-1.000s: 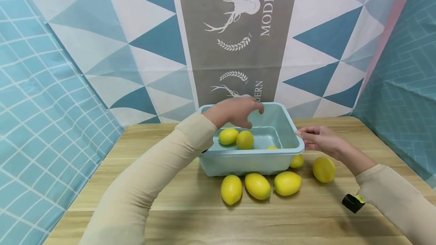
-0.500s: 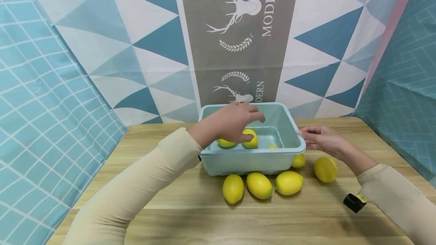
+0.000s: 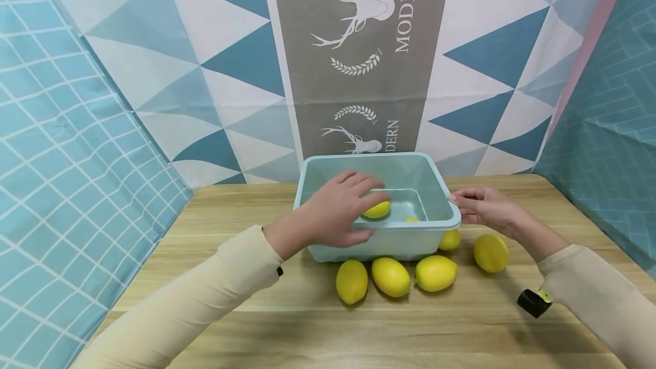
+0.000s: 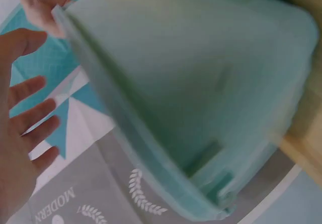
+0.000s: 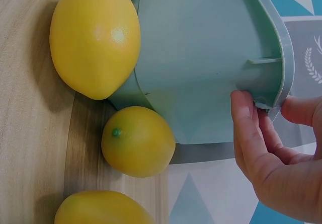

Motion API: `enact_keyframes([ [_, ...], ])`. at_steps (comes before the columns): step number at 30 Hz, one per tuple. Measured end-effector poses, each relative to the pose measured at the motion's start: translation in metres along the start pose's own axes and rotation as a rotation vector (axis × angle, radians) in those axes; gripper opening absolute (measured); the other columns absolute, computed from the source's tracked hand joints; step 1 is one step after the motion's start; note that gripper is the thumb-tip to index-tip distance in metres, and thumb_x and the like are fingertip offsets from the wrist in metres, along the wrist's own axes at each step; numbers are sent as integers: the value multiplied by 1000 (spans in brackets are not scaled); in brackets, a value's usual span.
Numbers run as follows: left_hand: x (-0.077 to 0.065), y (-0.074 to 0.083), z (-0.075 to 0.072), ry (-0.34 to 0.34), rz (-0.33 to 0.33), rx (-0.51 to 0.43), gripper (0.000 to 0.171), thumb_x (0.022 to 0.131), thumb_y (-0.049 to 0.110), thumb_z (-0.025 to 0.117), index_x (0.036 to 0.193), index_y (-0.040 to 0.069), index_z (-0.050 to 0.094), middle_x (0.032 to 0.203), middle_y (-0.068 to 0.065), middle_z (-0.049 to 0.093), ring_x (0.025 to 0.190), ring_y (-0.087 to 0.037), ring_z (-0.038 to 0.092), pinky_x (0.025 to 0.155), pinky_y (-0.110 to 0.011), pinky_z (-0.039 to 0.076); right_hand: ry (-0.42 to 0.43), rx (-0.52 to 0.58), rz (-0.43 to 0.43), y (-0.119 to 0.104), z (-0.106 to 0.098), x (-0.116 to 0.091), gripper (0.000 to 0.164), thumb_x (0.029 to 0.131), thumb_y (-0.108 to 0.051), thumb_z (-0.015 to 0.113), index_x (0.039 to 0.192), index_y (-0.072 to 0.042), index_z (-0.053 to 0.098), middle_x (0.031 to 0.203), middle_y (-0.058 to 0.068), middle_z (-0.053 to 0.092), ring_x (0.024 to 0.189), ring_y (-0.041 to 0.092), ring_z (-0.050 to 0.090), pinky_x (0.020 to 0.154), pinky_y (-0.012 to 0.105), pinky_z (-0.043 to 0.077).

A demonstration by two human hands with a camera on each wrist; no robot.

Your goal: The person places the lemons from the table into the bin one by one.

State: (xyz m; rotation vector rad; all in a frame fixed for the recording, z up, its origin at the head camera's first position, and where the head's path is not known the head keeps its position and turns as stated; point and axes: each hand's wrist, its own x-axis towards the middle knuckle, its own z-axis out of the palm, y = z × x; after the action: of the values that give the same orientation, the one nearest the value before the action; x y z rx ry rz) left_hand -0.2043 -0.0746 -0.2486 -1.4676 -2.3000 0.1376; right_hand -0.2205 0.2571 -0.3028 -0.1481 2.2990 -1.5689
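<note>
A pale blue plastic basin (image 3: 400, 242) stands on the table with yellow lemons inside; one lemon (image 3: 378, 209) shows past my left fingers. My left hand (image 3: 330, 215) is over the basin's front left rim, fingers spread and holding nothing. The left wrist view shows the same hand (image 4: 17, 143) apart from the basin wall (image 4: 216, 63). At the basin's right front corner, my right hand (image 3: 484, 208) pinches the rim. In the right wrist view, thumb and fingers (image 5: 251, 138) grip that rim (image 5: 288, 68) from both sides.
Before the basin lie three lemons in a row, the middle one (image 3: 391, 277) close to its neighbours. Another lemon (image 3: 450, 240) sits beside the right front corner, and one more (image 3: 491, 253) below my right wrist. A patterned cloth wall (image 3: 246, 84) rises behind the wooden table (image 3: 256, 312).
My left hand has drawn back from above the basin toward its front left rim, lower and nearer to me. The right hand keeps its pinch on the rim.
</note>
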Motion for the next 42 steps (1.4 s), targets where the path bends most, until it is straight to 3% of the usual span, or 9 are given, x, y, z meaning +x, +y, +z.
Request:
enact_keyframes([
  [6,-12,6,13,124,57,19,51,84,40,64,128,16,52,135,-5,54,127,-22,50,110,-38,37,-2,-1,7,0,0,1,58,101,-28,48,137,14,33,95,-10,61,86,2,64,81,19,57],
  [14,-32,18,29,265,213,99,44,83,38,61,120,15,58,123,-3,61,114,-20,56,106,-37,42,-5,0,1,-1,0,2,54,101,-28,47,135,13,36,95,-11,61,86,2,64,81,20,57],
  [20,-48,26,37,217,287,145,44,87,41,55,124,17,55,126,-2,60,118,-19,56,107,-37,42,1,-1,2,-1,0,1,55,101,-29,48,135,12,36,95,-12,61,86,2,64,81,19,57],
  [27,-64,31,45,151,386,126,52,88,39,55,135,18,48,134,-5,57,121,-19,54,109,-35,41,11,-3,7,-2,0,0,55,101,-29,47,136,12,35,94,-13,61,84,3,63,80,18,56],
  [34,-77,32,53,50,376,91,66,86,42,57,146,24,37,143,-2,50,128,-19,49,110,-35,38,9,5,-1,0,-2,1,56,101,-28,47,136,13,34,94,-14,61,85,2,64,80,18,56],
  [42,-82,26,64,-76,387,154,67,84,44,58,145,27,37,145,-2,48,129,-20,48,109,-36,39,5,15,-5,2,-3,2,55,101,-27,48,136,13,34,93,-14,62,84,3,64,80,18,56],
])
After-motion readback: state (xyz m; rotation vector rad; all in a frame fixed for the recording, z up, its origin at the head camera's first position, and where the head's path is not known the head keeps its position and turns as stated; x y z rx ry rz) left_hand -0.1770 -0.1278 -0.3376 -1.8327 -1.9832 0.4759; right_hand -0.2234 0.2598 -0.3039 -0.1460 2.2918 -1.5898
